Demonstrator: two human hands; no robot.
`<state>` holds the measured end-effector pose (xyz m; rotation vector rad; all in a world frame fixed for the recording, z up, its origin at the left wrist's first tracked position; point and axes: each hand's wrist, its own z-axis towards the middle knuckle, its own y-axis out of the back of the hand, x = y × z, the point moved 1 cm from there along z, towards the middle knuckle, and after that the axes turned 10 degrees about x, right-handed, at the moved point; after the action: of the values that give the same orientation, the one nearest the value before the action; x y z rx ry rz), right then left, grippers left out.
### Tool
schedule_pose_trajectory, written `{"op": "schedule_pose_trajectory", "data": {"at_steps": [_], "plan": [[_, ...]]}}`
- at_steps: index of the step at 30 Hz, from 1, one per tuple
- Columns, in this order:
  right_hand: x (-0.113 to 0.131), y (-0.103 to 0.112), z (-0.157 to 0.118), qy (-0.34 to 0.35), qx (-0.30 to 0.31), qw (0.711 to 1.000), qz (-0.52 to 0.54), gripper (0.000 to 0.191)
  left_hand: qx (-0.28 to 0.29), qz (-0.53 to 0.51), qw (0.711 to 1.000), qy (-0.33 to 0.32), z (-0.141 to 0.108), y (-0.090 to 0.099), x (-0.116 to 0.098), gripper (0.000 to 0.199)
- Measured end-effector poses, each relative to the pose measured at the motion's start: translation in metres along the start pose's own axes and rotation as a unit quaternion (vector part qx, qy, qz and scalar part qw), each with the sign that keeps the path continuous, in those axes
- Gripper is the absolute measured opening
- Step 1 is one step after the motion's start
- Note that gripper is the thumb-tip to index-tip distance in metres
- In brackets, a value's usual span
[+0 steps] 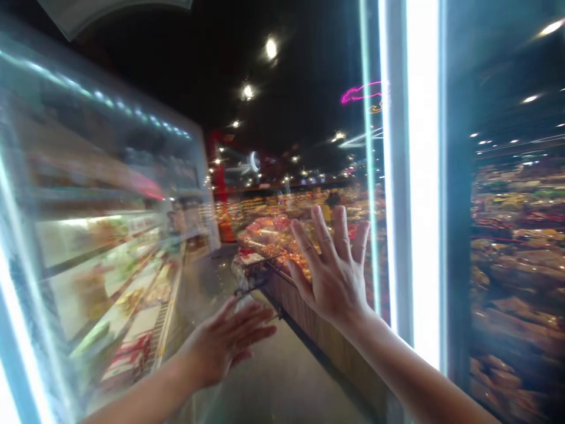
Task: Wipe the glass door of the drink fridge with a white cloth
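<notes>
My right hand (333, 271) is raised with its fingers spread, the back of the hand toward me, and holds nothing. Lower and to the left, my left hand (229, 335) is stretched out flat, slightly blurred, with nothing in it. The two hands are apart. Just right of my right hand stands an upright frame with a bright light strip (426, 176); whether the palm rests on glass there cannot be made out.
On the left, a lit refrigerated case (145, 324) holds blurred packages on shelves. Ahead, a long display counter (318, 335) carries piled packaged goods (269, 232) beside an aisle floor (265, 394). A red post (223, 200) stands farther back. More goods (516, 265) show at right.
</notes>
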<state>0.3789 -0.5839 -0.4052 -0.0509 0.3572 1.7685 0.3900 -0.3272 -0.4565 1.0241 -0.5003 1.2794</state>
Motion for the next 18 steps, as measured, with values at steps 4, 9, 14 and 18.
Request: {"op": "schedule_pose_trajectory", "data": {"at_steps": [4,9,14,18], "plan": [[0.007,-0.001,-0.001,-0.017,-0.004,1.000,0.009,0.079,-0.055,-0.051,0.967,0.243,-0.002,0.005,0.038,0.073],[0.053,-0.016,-0.018,-0.022,0.039,0.998,0.032,0.083,-0.067,-0.060,0.972,0.218,-0.020,-0.014,-0.015,0.076],[0.091,-0.032,-0.035,-0.003,0.053,0.998,0.035,0.082,-0.090,-0.074,0.944,0.310,-0.048,-0.018,0.018,0.076],[0.115,-0.039,-0.050,-0.059,0.036,0.997,0.046,0.085,-0.103,-0.126,0.916,0.367,-0.072,-0.027,0.017,0.077]]}}
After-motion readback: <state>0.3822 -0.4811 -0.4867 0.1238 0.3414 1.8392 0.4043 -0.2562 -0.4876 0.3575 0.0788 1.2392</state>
